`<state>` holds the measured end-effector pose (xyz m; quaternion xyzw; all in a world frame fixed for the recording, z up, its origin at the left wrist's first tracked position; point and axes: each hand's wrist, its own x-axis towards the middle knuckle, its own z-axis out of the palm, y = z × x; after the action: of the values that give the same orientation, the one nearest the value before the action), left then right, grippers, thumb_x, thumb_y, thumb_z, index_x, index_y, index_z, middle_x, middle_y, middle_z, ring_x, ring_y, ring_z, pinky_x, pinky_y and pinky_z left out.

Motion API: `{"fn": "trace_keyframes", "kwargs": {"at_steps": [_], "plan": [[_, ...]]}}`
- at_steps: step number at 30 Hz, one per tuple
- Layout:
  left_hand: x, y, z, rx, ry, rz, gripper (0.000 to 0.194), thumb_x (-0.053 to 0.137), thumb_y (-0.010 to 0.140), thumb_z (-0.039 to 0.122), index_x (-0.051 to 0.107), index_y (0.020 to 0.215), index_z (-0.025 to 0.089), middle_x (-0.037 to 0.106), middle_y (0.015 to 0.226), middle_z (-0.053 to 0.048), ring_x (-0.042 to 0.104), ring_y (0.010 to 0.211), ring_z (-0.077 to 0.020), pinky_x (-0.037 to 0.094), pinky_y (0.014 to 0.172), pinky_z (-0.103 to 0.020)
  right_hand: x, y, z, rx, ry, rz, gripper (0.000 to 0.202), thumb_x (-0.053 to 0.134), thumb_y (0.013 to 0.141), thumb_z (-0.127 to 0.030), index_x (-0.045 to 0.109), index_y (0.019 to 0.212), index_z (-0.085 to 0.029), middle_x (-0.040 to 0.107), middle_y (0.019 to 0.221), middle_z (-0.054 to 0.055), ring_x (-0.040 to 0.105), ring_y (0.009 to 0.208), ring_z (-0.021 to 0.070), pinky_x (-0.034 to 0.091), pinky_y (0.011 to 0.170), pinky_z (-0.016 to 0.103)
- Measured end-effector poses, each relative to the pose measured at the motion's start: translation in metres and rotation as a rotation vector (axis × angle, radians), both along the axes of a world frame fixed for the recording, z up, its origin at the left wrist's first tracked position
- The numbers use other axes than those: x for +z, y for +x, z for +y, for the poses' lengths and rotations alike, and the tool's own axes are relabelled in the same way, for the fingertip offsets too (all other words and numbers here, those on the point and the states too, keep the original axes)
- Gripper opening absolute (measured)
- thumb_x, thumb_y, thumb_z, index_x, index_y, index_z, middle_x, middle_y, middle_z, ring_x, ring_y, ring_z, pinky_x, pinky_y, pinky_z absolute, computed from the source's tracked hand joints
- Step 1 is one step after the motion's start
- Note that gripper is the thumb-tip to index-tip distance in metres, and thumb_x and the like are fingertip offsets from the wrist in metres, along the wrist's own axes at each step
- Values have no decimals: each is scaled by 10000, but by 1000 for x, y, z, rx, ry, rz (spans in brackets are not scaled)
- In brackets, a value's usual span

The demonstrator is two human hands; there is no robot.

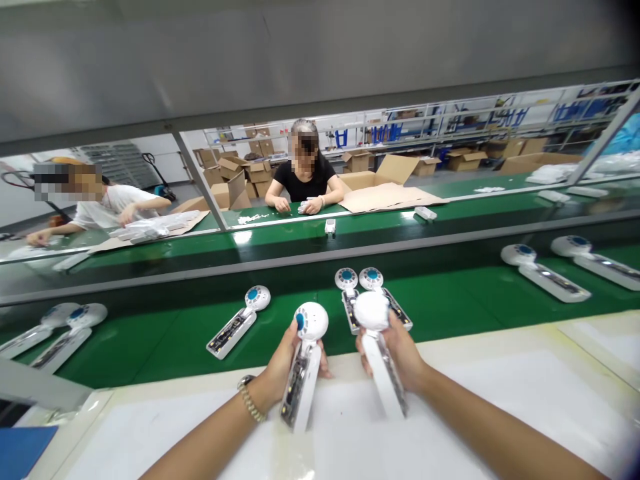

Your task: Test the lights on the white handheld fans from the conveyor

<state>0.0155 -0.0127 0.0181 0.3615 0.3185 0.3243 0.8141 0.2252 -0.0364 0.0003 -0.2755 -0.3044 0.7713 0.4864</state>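
Note:
My left hand [286, 363] is closed round the neck of a white round-headed device [313, 321], whose long open body shows a circuit board and points down toward the white worktop. To its right, my right hand [400, 350] grips a second white device [371, 311] just below its head, with the body slanting down to the right. Both devices are held above the worktop's far edge. Right behind the second one, two similar devices [346, 279] with blue-centred heads lie on the green belt, partly hidden by it.
More devices lie on the green belt [175, 333]: one left of centre [233, 332], two at far left, two at right [555, 281]. Across a rail [280, 262], two people work at another green belt. A blue sheet [25, 453] lies at lower left.

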Motion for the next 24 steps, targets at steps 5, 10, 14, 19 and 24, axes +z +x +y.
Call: {"fn": "trace_keyframes", "kwargs": {"at_steps": [5,10,14,19,24], "plan": [[-2,-7,15,147,-22,179,631,352,704,725,560,676,130,588,541,-58,540,453,-146,461,460,-271,8,59,23,-259,24,-107,641,251,707,-763,522,680,-183,558,535,21,494,378,126,381,380,234],[-11,-30,49,536,389,622,469,697,570,487,547,849,142,606,734,-40,579,650,-170,470,634,-296,-10,122,49,-713,101,-995,565,429,670,-690,579,760,-153,613,638,82,582,578,219,450,528,315],[-14,-50,68,712,542,803,489,748,512,364,531,894,150,568,937,-78,515,977,-284,395,860,-417,-21,140,60,-912,136,-1295,489,626,574,-522,585,842,-115,607,904,178,522,928,352,403,775,444],[-11,-43,51,830,1079,986,369,618,689,297,503,1023,190,419,1215,-110,319,1217,-291,210,1034,-444,-18,99,53,-1024,528,-1417,418,459,757,-385,487,1091,-136,540,1071,152,513,955,264,392,829,393],[-7,-6,24,452,1199,879,203,521,786,286,542,972,209,481,1138,-110,435,1112,-257,277,989,-370,-11,5,41,-501,439,-1451,333,476,788,-402,530,1017,-167,594,877,120,573,816,262,397,766,379]]}}
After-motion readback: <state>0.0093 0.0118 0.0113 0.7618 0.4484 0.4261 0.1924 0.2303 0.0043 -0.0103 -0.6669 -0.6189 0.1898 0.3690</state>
